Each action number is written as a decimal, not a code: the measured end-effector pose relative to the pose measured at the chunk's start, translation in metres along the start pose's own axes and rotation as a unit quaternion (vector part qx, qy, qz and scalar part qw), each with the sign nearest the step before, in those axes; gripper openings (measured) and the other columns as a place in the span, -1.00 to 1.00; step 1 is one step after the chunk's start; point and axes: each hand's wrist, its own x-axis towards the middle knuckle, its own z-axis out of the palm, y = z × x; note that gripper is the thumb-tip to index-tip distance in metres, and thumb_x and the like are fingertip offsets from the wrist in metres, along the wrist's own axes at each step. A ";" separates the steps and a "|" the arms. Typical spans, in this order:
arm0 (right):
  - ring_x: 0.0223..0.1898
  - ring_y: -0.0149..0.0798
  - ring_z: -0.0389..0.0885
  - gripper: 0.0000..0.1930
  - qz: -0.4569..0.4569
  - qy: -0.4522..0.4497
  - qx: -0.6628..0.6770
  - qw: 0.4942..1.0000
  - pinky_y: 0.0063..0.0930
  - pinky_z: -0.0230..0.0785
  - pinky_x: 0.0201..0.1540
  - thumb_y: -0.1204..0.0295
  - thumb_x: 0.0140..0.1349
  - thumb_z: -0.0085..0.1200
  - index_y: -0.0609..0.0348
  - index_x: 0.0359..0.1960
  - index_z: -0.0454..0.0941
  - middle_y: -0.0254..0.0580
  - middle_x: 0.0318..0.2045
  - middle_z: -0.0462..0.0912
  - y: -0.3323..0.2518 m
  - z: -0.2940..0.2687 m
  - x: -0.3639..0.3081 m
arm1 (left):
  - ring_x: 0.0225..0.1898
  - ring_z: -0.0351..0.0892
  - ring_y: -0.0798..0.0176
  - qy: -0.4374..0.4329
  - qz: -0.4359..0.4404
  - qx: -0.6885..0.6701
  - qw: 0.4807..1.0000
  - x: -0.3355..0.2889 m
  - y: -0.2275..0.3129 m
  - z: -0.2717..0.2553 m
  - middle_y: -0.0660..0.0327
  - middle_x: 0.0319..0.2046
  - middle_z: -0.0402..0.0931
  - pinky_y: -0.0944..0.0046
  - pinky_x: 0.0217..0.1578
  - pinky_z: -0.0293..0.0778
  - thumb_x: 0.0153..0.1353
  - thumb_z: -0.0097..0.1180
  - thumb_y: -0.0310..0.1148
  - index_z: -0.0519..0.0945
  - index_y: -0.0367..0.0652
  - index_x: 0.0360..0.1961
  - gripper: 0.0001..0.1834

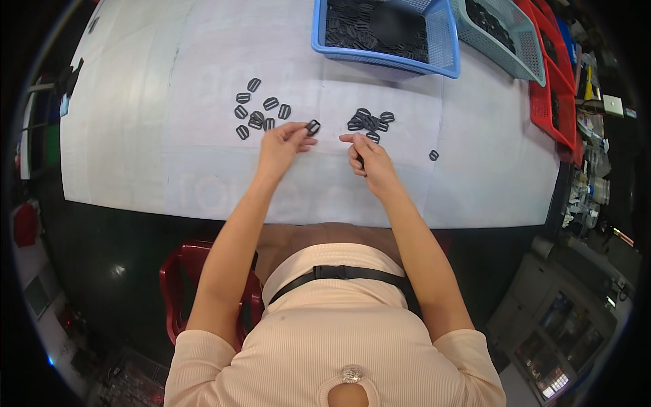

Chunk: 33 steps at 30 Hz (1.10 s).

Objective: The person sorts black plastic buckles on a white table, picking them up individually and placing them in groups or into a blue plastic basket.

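Observation:
Between the thumb and fingers of my left hand (281, 146) is a black plastic slide buckle (312, 127), held up just above the white table. My right hand (369, 163) faces it a short way to the right, index finger pointing left and the other fingers curled in. Something dark shows inside that curl, too hidden to name. Beyond my left hand, several like buckles (271, 103) lie spread out on the tabletop. A tighter heap of buckles (366, 121) lies just past my right fingertips. One single buckle (434, 155) rests farther right.
At the far side stands a blue plastic basket (386, 60) full of small black parts. Beside it are a pale blue-green basket (502, 64) and red bins (542, 102) along the right edge. The white table (224, 183) ends close to my body; a dark red chair (178, 285) is at my left.

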 end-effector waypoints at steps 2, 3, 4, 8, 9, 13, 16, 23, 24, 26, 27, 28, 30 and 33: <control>-0.60 -0.58 0.30 -0.73 -0.011 0.052 -0.100 0.994 -0.70 0.12 -0.55 0.25 0.16 -0.03 0.22 -0.30 0.45 -0.43 -0.59 0.45 -0.002 0.019 0.003 | -0.36 0.57 0.29 -0.010 -0.019 -0.071 0.997 -0.020 0.002 0.020 0.11 -0.40 0.54 0.44 -0.39 0.46 0.12 -0.04 -0.48 0.47 -0.36 -0.23 -0.79; -0.61 -0.57 0.28 -0.75 -0.079 0.066 -0.150 0.983 -0.69 0.11 -0.56 0.25 0.15 -0.03 0.22 -0.34 0.46 -0.42 -0.61 0.44 0.001 0.025 0.006 | -0.37 0.57 0.29 -0.012 -0.018 -0.075 0.997 -0.028 0.006 0.032 0.10 -0.40 0.54 0.42 -0.39 0.46 0.12 -0.04 -0.48 0.47 -0.34 -0.24 -0.80; -0.62 -0.57 0.26 -0.76 -0.150 0.080 -0.199 0.965 -0.67 0.10 -0.57 0.26 0.14 -0.02 0.22 -0.38 0.47 -0.42 -0.63 0.43 0.004 0.031 0.009 | -0.37 0.57 0.29 -0.013 -0.015 -0.079 0.997 -0.031 0.011 0.037 0.09 -0.40 0.55 0.40 -0.38 0.45 0.12 -0.03 -0.47 0.48 -0.32 -0.24 -0.81; -0.66 -0.54 0.21 -0.75 -0.184 0.156 -0.272 0.932 -0.61 0.09 -0.58 0.28 0.13 -0.03 0.22 -0.52 0.49 -0.39 -0.67 0.44 -0.006 0.042 0.014 | -0.39 0.56 0.23 0.028 0.104 0.273 0.956 -0.020 0.029 0.019 0.06 -0.41 0.55 0.31 -0.35 0.42 0.10 -0.01 -0.40 0.47 -0.25 -0.26 -0.81; -0.69 -0.54 0.21 -0.71 -0.112 0.146 -0.198 0.963 -0.63 0.04 -0.62 0.26 0.14 -0.04 0.24 -0.58 0.46 -0.41 -0.70 0.40 -0.011 0.041 0.015 | -0.40 0.56 0.21 0.066 0.118 0.322 0.937 -0.004 0.024 0.001 0.06 -0.43 0.55 0.29 -0.35 0.41 0.10 -0.01 -0.39 0.47 -0.23 -0.26 -0.80; -0.78 -0.53 0.13 -0.61 -0.040 0.154 -0.069 0.985 -0.62 -0.10 -0.73 0.11 0.13 -0.03 0.13 -0.69 0.38 -0.45 -0.79 0.26 -0.017 0.002 0.013 | -0.25 0.44 0.09 0.250 0.195 0.433 0.844 0.075 0.000 -0.045 0.10 -0.33 0.49 0.19 -0.27 0.37 0.05 0.02 -0.34 0.46 -0.18 -0.22 -0.74; -0.82 -0.50 0.12 -0.54 0.052 0.023 0.041 0.998 -0.62 -0.12 -0.75 -0.01 0.13 -0.09 0.04 -0.75 0.24 -0.40 -0.82 0.23 -0.028 0.004 0.004 | -0.20 0.34 0.08 0.324 0.165 0.434 0.825 0.085 0.013 -0.071 0.17 -0.30 0.41 0.16 -0.24 0.34 -0.05 0.10 -0.32 0.46 -0.13 -0.26 -0.72; -0.56 -0.48 0.38 -0.72 0.106 -0.056 0.139 0.983 -0.74 0.12 -0.66 0.15 0.20 -0.13 0.10 -0.47 0.36 -0.37 -0.57 0.36 -0.027 0.008 -0.011 | -0.37 0.42 0.11 0.257 0.159 0.423 0.854 0.095 0.014 -0.077 0.16 -0.47 0.45 0.19 -0.37 0.37 -0.16 0.18 -0.47 0.41 -0.17 -0.44 -0.77; -0.52 -0.48 0.40 -0.74 0.093 -0.044 0.140 0.985 -0.76 0.14 -0.64 0.18 0.21 -0.13 0.11 -0.43 0.37 -0.37 -0.54 0.37 -0.028 0.012 -0.012 | -0.41 0.43 0.12 0.244 0.166 0.382 0.876 0.094 0.014 -0.076 0.15 -0.50 0.45 0.21 -0.40 0.37 -0.16 0.17 -0.49 0.41 -0.18 -0.45 -0.78; -0.57 -0.53 0.32 -0.78 0.058 -0.073 0.153 0.984 -0.74 0.08 -0.65 0.25 0.22 -0.12 0.16 -0.36 0.39 -0.38 -0.55 0.35 -0.033 0.015 -0.012 | -0.51 0.47 0.14 0.207 0.174 0.297 0.916 0.088 0.018 -0.065 0.13 -0.58 0.47 0.27 -0.46 0.39 -0.14 0.15 -0.53 0.40 -0.21 -0.46 -0.80; -0.59 -0.54 0.30 -0.77 0.036 -0.112 0.159 0.980 -0.73 0.08 -0.65 0.25 0.23 -0.13 0.17 -0.34 0.39 -0.39 -0.56 0.36 -0.030 0.011 -0.004 | -0.57 0.49 0.27 0.188 0.169 0.261 0.932 0.084 0.019 -0.058 0.18 -0.59 0.49 0.39 -0.53 0.39 -0.05 0.11 -0.53 0.44 -0.25 -0.44 -0.88; -0.60 -0.54 0.29 -0.77 0.018 -0.147 0.166 0.975 -0.71 0.08 -0.64 0.26 0.23 -0.14 0.18 -0.32 0.40 -0.39 -0.56 0.36 -0.025 0.007 -0.001 | -0.56 0.47 0.33 0.136 0.149 0.202 0.958 0.072 0.023 -0.047 0.20 -0.59 0.48 0.42 -0.53 0.38 -0.03 0.09 -0.53 0.47 -0.26 -0.41 -0.88; -0.64 -0.54 0.22 -0.78 0.018 -0.103 0.035 0.994 -0.70 0.06 -0.64 0.29 0.24 -0.15 0.20 -0.30 0.39 -0.41 -0.62 0.33 -0.028 0.011 0.003 | -0.55 0.44 0.44 0.032 0.100 0.079 0.991 0.042 0.034 -0.027 0.26 -0.58 0.47 0.47 -0.53 0.35 0.01 0.06 -0.54 0.51 -0.26 -0.35 -0.87; -0.69 -0.53 0.18 -0.78 -0.071 -0.055 -0.132 0.987 -0.68 0.05 -0.64 0.31 0.24 -0.17 0.22 -0.29 0.38 -0.44 -0.68 0.30 -0.035 0.037 0.002 | -0.54 0.41 0.47 -0.041 0.109 0.100 0.988 -0.006 0.052 -0.004 0.28 -0.56 0.47 0.50 -0.53 0.35 0.05 0.02 -0.54 0.55 -0.27 -0.29 -0.83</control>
